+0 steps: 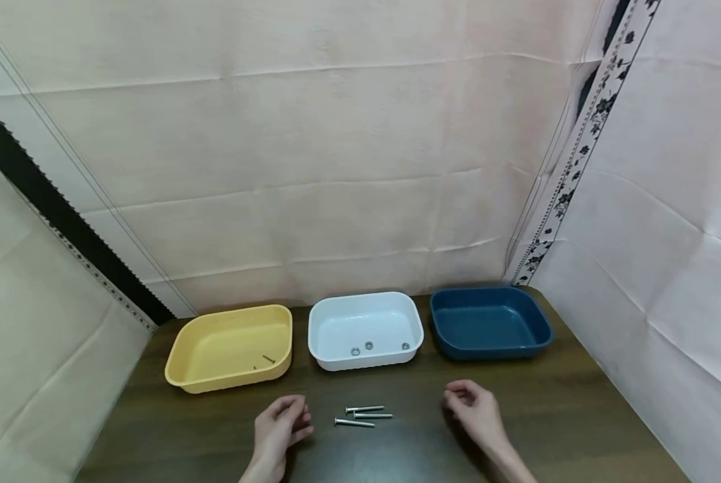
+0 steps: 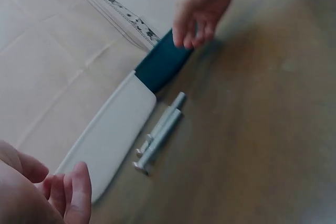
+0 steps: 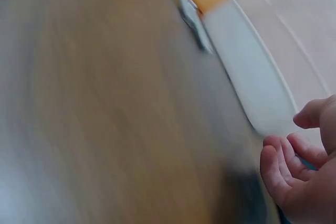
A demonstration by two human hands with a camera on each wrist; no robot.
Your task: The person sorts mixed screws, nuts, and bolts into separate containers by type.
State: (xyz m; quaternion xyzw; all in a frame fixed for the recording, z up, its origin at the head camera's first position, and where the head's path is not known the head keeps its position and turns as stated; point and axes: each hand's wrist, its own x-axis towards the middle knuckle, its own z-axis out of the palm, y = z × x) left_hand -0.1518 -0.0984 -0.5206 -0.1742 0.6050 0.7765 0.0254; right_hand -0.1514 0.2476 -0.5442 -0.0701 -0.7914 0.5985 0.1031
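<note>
Three silver bolts (image 1: 360, 422) lie close together on the table, pointing roughly left to right. Just left of their heads is my left hand (image 1: 282, 429), its fingers loosely bent around nothing. My right hand (image 1: 476, 410) hovers farther off on the bolts' right side, in front of the blue tray (image 1: 493, 353), also holding nothing. Loosely curled fingers (image 3: 273, 171) show in the right wrist view. Behind the bolts stands a white tray (image 1: 366, 364) with three metal nuts (image 1: 369, 345) inside.
At the left, a yellow tray (image 1: 215, 386) contains a small thin screw (image 1: 268, 359) and a tinier piece. All three trays line the back of the dark wooden table (image 1: 408, 443). Pale cloth (image 1: 336, 147) hangs behind and on both sides.
</note>
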